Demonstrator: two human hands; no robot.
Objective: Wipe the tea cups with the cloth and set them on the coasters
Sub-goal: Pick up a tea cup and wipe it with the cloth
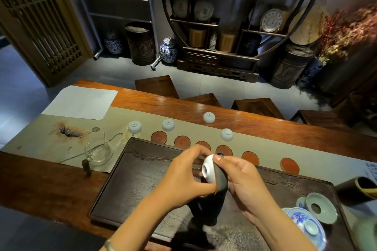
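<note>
A small white tea cup [208, 169] is held on its side over the dark tea tray [142, 179], foot ring turned toward my left hand [183, 175], which grips it. My right hand [242, 181] presses a dark cloth [221, 181] around the cup's mouth side; the cloth hangs down below. Several white cups stand upside down on the runner: one [135, 127], another [168, 124], a third [209, 117], and one nearest the coasters [226, 134]. A row of several round reddish coasters [182, 142] lies bare along the tray's far edge.
A glass pitcher [99, 152] stands left of the tray. Blue-and-white dishes and a celadon lid holder [320, 208] sit at the tray's right end. A white sheet [81, 102] lies at the far left. Wooden stools [157, 85] line the table's far side.
</note>
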